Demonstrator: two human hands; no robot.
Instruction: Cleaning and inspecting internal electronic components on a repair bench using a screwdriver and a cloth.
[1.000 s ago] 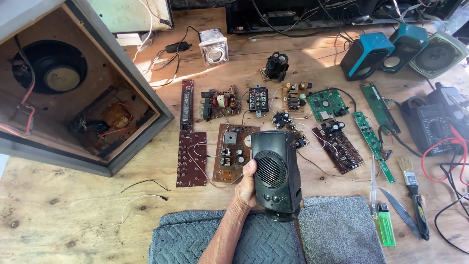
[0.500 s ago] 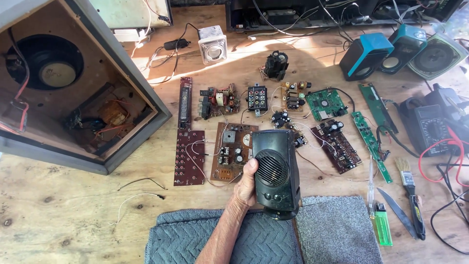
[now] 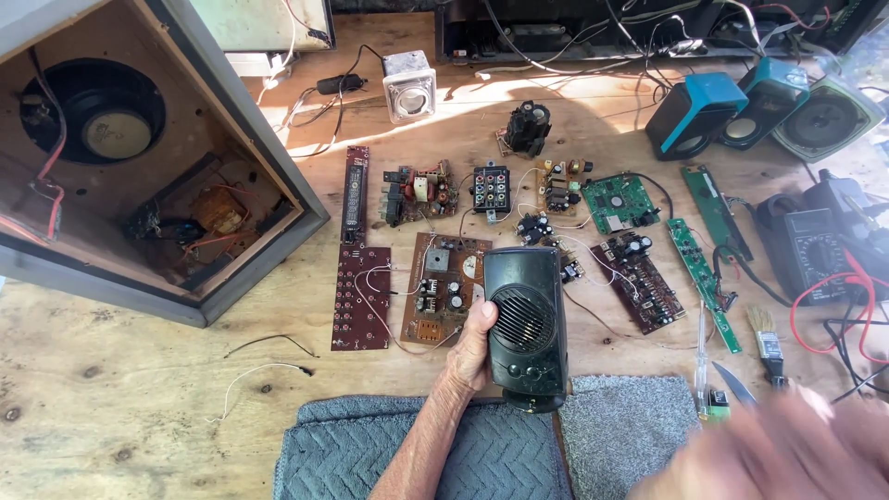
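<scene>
My left hand (image 3: 470, 347) grips a small black speaker (image 3: 526, 324) by its left side and holds it upright on the wooden bench, its round grille facing up at me. The speaker's base rests at the top edge of a grey mat (image 3: 500, 444). My right hand (image 3: 787, 454) is a blur at the lower right corner, over the spot where a green lighter and hand tools lie; whether it holds anything cannot be told. Brown circuit boards (image 3: 443, 289) lie just left of the speaker.
A large open wooden speaker cabinet (image 3: 139, 157) fills the upper left. Several circuit boards (image 3: 639, 268) are spread across the bench middle. Blue small speakers (image 3: 732, 111) stand at the upper right, a multimeter (image 3: 810, 245) with red leads at the right, a paintbrush (image 3: 767, 343) beside it.
My right hand has come into view at the lower right, blurred with motion, and covers the green lighter. The left hand and black speaker have stayed put.
</scene>
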